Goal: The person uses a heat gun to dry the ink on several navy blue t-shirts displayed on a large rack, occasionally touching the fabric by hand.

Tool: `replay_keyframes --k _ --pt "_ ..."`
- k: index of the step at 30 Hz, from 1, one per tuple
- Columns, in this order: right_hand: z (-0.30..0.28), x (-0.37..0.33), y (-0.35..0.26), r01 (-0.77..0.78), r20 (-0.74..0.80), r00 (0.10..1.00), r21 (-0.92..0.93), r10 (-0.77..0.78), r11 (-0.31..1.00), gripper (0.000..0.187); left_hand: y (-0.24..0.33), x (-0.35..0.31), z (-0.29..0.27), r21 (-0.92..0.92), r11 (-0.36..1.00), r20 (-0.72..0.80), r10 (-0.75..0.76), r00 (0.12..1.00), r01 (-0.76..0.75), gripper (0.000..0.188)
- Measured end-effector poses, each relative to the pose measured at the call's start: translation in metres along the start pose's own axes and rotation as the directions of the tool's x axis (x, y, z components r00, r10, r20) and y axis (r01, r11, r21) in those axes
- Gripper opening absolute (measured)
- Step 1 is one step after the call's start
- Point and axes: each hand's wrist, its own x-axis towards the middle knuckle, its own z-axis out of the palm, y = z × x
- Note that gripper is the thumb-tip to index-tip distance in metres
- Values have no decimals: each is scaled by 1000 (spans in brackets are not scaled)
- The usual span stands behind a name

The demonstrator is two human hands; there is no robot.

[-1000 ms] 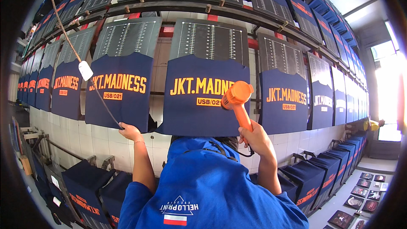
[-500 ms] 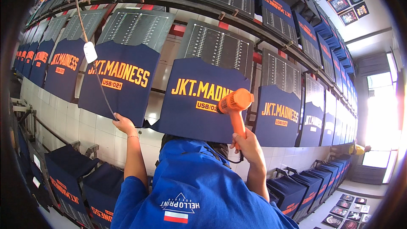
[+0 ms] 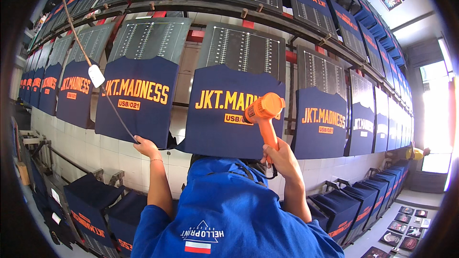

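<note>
right hand closed on the orange blower, left hand on a cord

the right hand (image 3: 283,160) wraps the handle (image 3: 268,134) of the orange blower (image 3: 266,106); the left hand (image 3: 147,147) pinches the cord (image 3: 116,117). the blower is before a dark blue shirt (image 3: 224,138), its handle nearly upright, leaning left at top, its dark end (image 3: 248,115) pointing leftward.

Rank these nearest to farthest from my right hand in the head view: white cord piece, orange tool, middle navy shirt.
1. Orange tool, held in the right hand.
2. Middle navy shirt, partly behind the tool.
3. White cord piece, over on the left.
</note>
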Motion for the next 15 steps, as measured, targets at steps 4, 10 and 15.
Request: replay_keyframes --k 4,10,15 --pt "-5 2 0 -18 29 999 20 18 1000 21 -7 2 2 11 1000 -23 18 1000 -18 68" --pt "-5 8 5 28 54 998 12 -29 1000 22 -6 0 3 15 1000 -27 16 1000 -15 66" --pt "4 8 4 34 36 999 -66 -32 997 24 -10 5 2 27 999 -5 19 1000 -18 66"
